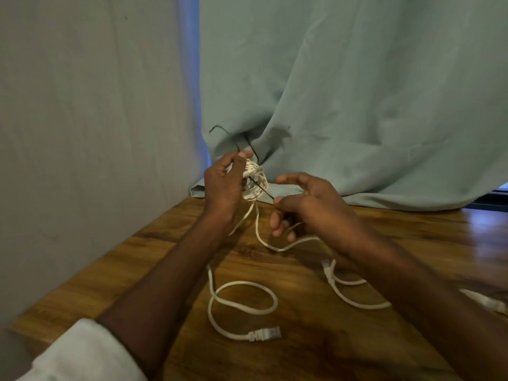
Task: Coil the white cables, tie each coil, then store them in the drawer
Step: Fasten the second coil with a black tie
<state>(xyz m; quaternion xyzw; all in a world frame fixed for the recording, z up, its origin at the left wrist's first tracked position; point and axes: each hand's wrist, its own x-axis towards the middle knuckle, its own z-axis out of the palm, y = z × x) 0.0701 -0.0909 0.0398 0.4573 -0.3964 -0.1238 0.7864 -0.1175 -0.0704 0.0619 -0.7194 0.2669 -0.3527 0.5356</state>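
The wooden table (384,243) is hemmed in on two sides: a pale wall (82,133) runs along its left edge, and a pale green curtain (357,92) hangs over its far edge, the hem bunched on the wood at the corner where wall and curtain meet. Toward the near side and the right the tabletop lies open.

No brand, label or writing can be read on any cable or surface.

Above that far-left corner of the table, the left hand (224,185) is raised, wrist bent, fingers and thumb curled round a small coil of white cable (254,182). A clear-tipped plug (254,171) sticks out of the coil toward the right. A thin black tie (247,145) runs through the coil, its loose ends standing up behind the fingers.

Just right of the coil, the right hand (305,204) pinches the lower end of the black tie between thumb and a fingertip; the other fingers are loosely spread.

White cable trails down from the coil onto the table. On the near side of the table a second white cable (242,301) lies in a loose loop, ending in a plug (265,334). Another plug (328,270) lies beneath the right forearm.
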